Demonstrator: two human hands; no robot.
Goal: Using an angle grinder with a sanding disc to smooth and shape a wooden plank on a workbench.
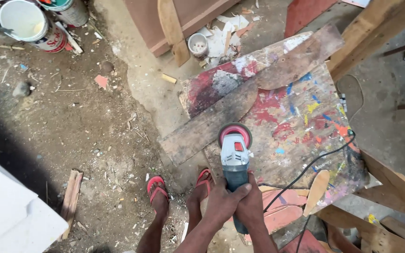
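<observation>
Grey angle grinder (235,159), one, gripped by two hands (236,201).

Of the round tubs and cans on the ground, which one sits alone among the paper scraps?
The small white cup at top centre, beside the leaning wooden board. The other two, a big white bucket and a can, stand together at top left.
</observation>
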